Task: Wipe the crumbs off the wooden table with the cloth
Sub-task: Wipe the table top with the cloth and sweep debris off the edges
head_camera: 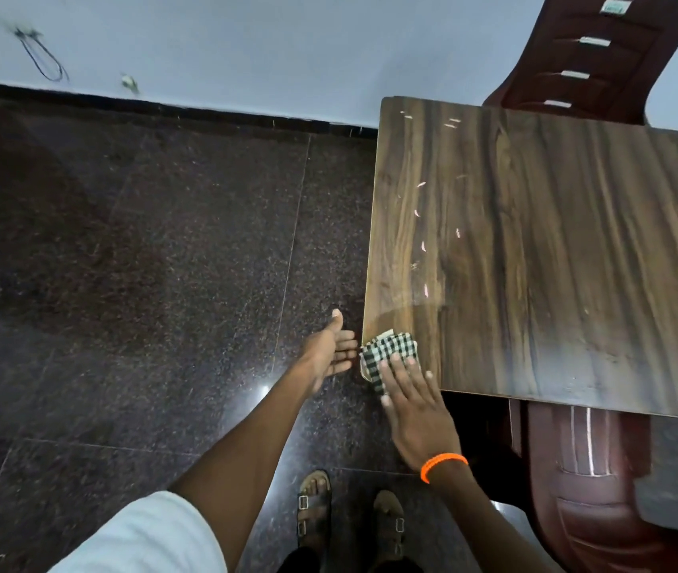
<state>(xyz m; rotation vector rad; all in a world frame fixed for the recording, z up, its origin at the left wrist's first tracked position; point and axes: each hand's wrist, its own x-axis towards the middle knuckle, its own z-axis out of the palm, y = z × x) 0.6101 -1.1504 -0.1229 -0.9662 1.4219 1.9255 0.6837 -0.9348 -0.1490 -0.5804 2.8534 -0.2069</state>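
Right hand: my right hand (413, 407) lies flat, palm down, fingers spread over the checked cloth (386, 351); it presses on the cloth and does not close around it.
Left hand: my left hand (331, 351) is off the table, just beside its left edge, palm open and turned toward that edge, fingers straight, thumb up; it grasps nothing.
Cloth: crumpled, black-and-white checked, at the near left corner of the wooden table (576, 250); its left part reaches the table edge and hangs slightly over it, close to my left fingertips.
Crumbs: pale crumbs (422, 244) lie scattered in a loose line along the left part of the tabletop, beyond the cloth, with a few more near the far left corner (450, 122).
Table: dark wood grain, bare apart from cloth and crumbs; a glossy patch shows near the cloth.
Chairs: one dark red chair (601, 51) stands at the far side of the table, another dark red chair (585, 490) is tucked under the near side, to my right.
Wrist: an orange band (442, 465) circles my right wrist.
Floor: dark speckled tiles (143, 262); my sandalled feet (349, 519) stand near the table corner.
Wall: pale, with a loop of black wire (46, 60) hanging at the far left.
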